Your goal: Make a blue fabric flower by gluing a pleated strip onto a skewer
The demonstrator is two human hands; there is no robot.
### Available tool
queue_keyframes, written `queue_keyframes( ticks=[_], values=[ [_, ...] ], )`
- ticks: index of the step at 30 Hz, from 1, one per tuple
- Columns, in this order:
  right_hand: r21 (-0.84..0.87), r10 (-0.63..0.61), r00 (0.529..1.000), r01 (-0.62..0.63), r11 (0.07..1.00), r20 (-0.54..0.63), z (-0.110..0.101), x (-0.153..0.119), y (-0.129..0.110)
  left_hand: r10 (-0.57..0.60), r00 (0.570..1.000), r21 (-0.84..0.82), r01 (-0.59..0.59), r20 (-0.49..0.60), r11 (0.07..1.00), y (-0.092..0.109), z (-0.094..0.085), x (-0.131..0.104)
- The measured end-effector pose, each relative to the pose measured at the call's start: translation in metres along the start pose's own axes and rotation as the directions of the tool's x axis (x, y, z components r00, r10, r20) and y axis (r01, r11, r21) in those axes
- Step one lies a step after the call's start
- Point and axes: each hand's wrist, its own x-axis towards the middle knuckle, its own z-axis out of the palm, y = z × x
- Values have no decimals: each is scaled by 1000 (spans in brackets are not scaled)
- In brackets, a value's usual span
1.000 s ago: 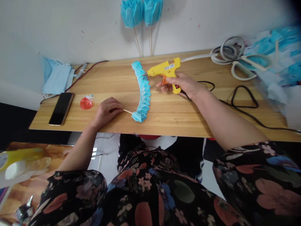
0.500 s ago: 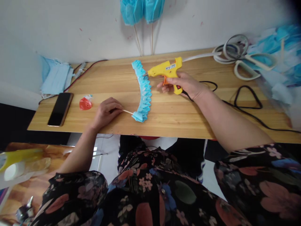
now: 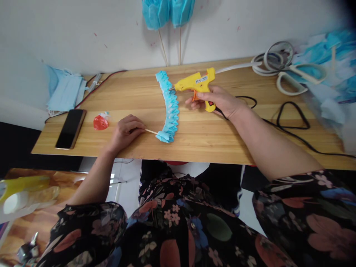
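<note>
The blue pleated strip [image 3: 171,111] looks light, soft and easily crushed, its folds likely to flatten under a firm squeeze, so the thin stick [image 3: 151,131] at its 6 o'clock end seems the better hold; that stick looks stiff but slender enough to snap. The left hand [image 3: 128,131], at 8 o'clock from the strip, pinches it between thumb and fingers. The right hand [image 3: 219,102], towards 3 o'clock, wraps the grip of the glue gun [image 3: 194,82], fingers near the orange trigger [image 3: 195,95]; the gun is probably rigid, its metal tip possibly hot and best kept off the skin. That tip points to 9 o'clock, right at the strip's upper part, though whether the 2 touch I cannot tell. The strip lies on the middle of the wooden surface [image 3: 211,142], running from 12 to 6 o'clock and bowing towards 3, smoother along its 9 o'clock edge, ruffled into pointed pleats along the other.
</note>
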Motion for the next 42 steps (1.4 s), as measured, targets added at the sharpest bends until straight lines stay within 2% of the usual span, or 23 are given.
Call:
queue_keyframes(
  ticks=[9,14,26,31,38,42],
  values=[
    [29,6,1000,-5,1000,-8,2,0,1,4,1000,5,-4,-9,1000,0,0,0],
    [75,-8,999,4,997,48,2,-2,1,-33,999,10,33,7,999,0,-1,0],
    [87,-27,995,18,996,99,-1,-1,2,-23,1000,-1,23,-3,1000,-2,-2,1],
    [69,-21,993,13,998,117,-1,-2,1,-65,994,-47,70,86,996,-9,-10,5],
    [28,-1,1000,1,1000,17,3,-1,-1,-122,983,-150,142,134,978,-20,-10,15],
    [73,2,1000,-3,997,15,3,2,0,-125,985,-163,144,119,976,-20,-8,17]
  ],
)
